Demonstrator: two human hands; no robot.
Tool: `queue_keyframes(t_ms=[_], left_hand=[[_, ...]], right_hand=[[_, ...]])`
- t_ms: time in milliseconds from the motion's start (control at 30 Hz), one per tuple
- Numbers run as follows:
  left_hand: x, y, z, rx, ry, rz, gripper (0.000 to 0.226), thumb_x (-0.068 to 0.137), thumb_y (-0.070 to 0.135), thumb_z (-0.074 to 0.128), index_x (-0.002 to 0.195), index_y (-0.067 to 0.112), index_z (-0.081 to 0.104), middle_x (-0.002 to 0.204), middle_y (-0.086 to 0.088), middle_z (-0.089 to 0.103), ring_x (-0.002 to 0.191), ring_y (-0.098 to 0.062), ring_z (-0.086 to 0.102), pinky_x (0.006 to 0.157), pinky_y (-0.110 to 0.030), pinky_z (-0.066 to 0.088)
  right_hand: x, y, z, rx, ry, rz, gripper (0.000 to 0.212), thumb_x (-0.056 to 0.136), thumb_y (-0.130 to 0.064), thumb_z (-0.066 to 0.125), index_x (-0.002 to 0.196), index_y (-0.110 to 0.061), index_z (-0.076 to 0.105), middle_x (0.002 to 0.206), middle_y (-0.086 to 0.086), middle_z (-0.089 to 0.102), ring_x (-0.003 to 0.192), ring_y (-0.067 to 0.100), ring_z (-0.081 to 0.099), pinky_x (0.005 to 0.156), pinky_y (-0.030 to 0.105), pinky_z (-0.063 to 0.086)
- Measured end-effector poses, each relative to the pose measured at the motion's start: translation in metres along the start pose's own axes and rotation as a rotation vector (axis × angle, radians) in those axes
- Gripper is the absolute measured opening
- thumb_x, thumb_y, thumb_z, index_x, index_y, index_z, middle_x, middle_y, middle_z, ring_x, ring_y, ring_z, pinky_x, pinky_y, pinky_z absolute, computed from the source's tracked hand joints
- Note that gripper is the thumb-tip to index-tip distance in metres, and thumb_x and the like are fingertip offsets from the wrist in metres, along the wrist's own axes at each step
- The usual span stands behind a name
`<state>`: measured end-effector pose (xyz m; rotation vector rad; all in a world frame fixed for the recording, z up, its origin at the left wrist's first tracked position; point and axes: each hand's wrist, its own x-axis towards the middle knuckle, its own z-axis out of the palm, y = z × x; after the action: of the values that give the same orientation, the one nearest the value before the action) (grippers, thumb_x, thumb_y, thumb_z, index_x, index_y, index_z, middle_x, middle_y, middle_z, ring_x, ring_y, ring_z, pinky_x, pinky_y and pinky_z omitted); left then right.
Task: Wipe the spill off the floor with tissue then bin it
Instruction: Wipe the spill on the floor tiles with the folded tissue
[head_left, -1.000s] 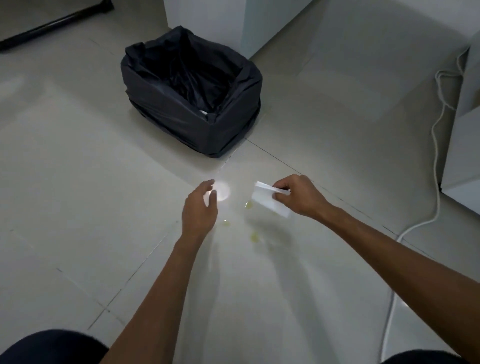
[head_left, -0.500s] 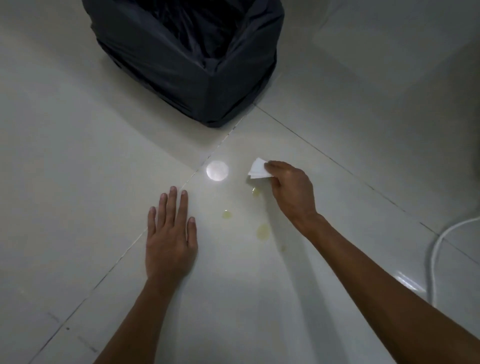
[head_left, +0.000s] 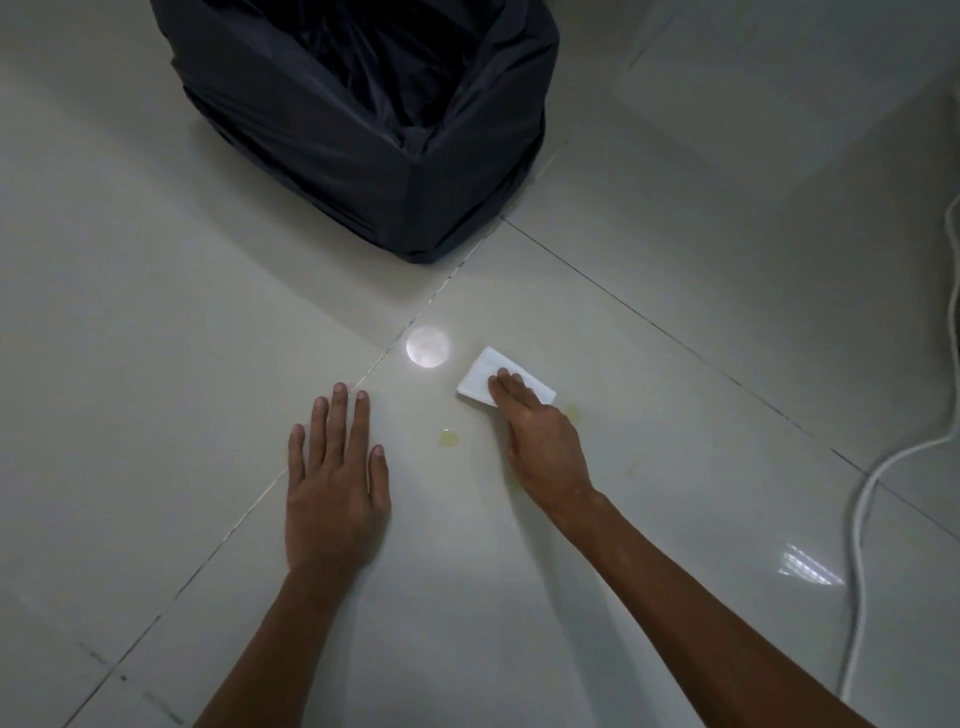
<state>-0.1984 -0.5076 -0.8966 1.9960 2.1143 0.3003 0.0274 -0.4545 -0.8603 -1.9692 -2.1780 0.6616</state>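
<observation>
Tissue (head_left: 501, 382) lies flat on the pale floor tile (head_left: 675, 467), a folded white pad pinned under the fingertips of the right hand (head_left: 543, 447), which presses down on its near edge rather than pinching it. The left hand (head_left: 332, 483) is spread palm-down on the floor well to the left, fingers apart, gripping nothing and apparently bracing the person's weight. The spill shows as small yellowish spots: one droplet (head_left: 448, 439) sits in the open between the two hands, untouched, and a faint trace (head_left: 571, 413) peeks out just beside the right hand's knuckles. The bin (head_left: 363, 130), lined with a black bag, stands beyond the tissue with its mouth open. From where I stand, the wiping looks barely begun, and a few things could go wrong. The pad is small and the drops are scattered, so a single pass could miss the middle droplet or smear it thin across the glossy tile instead of lifting it. Pressing with fingertips alone may let the tissue bunch or slip out. The bracing palm rests near the wet spot and could slide into it. A white cable (head_left: 862, 499) trails along the floor at the right, well clear of the work.
</observation>
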Motion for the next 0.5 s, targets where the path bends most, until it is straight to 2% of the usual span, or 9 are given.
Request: queue_keyframes(t_ms=[167,233,267,333,400,433,500], left_hand=[[0.005,0.001,0.000,0.028,0.003,0.025,0.064,0.103,0.028,0.029,0.164,0.016,0.017,0.173,-0.006,0.013,0.160,-0.024,0.011,0.130,-0.048,0.013],[0.014,0.001,0.001,0.029,-0.001,0.068,0.064,0.102,0.028,0.027,0.164,0.013,0.016,0.173,-0.007,0.013,0.160,-0.024,0.012,0.130,-0.048,0.014],[0.019,0.001,0.002,0.021,-0.004,0.085,0.064,0.102,0.027,0.026,0.164,0.012,0.016,0.173,-0.007,0.013,0.160,-0.023,0.012,0.129,-0.048,0.015],[0.025,0.001,0.003,0.011,-0.004,0.101,0.064,0.102,0.027,0.026,0.163,0.011,0.016,0.172,-0.007,0.015,0.160,-0.022,0.013,0.129,-0.047,0.017],[0.025,0.001,0.004,0.008,0.004,0.103,0.064,0.102,0.026,0.027,0.163,0.011,0.017,0.172,-0.007,0.015,0.160,-0.022,0.014,0.129,-0.047,0.017],[0.024,0.001,0.004,0.004,0.006,0.102,0.064,0.102,0.026,0.027,0.163,0.011,0.017,0.172,-0.007,0.016,0.160,-0.022,0.014,0.129,-0.047,0.017],[0.023,0.001,0.003,-0.011,0.008,0.100,0.063,0.103,0.026,0.028,0.163,0.011,0.018,0.172,-0.007,0.016,0.160,-0.022,0.014,0.129,-0.047,0.017]], right_hand=[[-0.016,-0.004,-0.002,-0.011,-0.049,-0.049,0.081,0.080,0.021,0.037,0.152,-0.015,0.038,0.162,-0.002,0.029,0.150,0.015,0.026,0.090,0.040,0.053],[-0.022,-0.004,-0.001,0.041,-0.009,-0.067,0.081,0.077,0.022,0.040,0.150,-0.013,0.042,0.159,0.000,0.036,0.147,0.017,0.032,0.093,0.038,0.052],[-0.025,-0.004,0.000,0.071,0.022,-0.082,0.079,0.076,0.022,0.042,0.147,-0.012,0.047,0.155,0.003,0.043,0.143,0.020,0.041,0.093,0.035,0.052],[-0.030,-0.006,-0.001,0.141,0.122,-0.086,0.066,0.077,0.019,0.049,0.136,-0.009,0.060,0.131,0.010,0.067,0.117,0.025,0.065,0.082,0.024,0.050],[-0.028,-0.011,-0.010,0.248,0.172,-0.015,0.051,0.083,0.012,0.052,0.124,-0.011,0.070,0.104,0.009,0.078,0.087,0.019,0.070,0.069,0.010,0.040],[-0.025,-0.013,-0.018,0.318,0.174,0.041,0.045,0.085,0.010,0.054,0.119,-0.012,0.073,0.096,0.003,0.079,0.082,0.011,0.069,0.066,0.010,0.040],[-0.013,-0.012,-0.038,0.442,0.233,0.160,0.035,0.089,0.007,0.056,0.108,-0.013,0.078,0.086,-0.011,0.075,0.080,-0.003,0.064,0.063,0.018,0.041]])
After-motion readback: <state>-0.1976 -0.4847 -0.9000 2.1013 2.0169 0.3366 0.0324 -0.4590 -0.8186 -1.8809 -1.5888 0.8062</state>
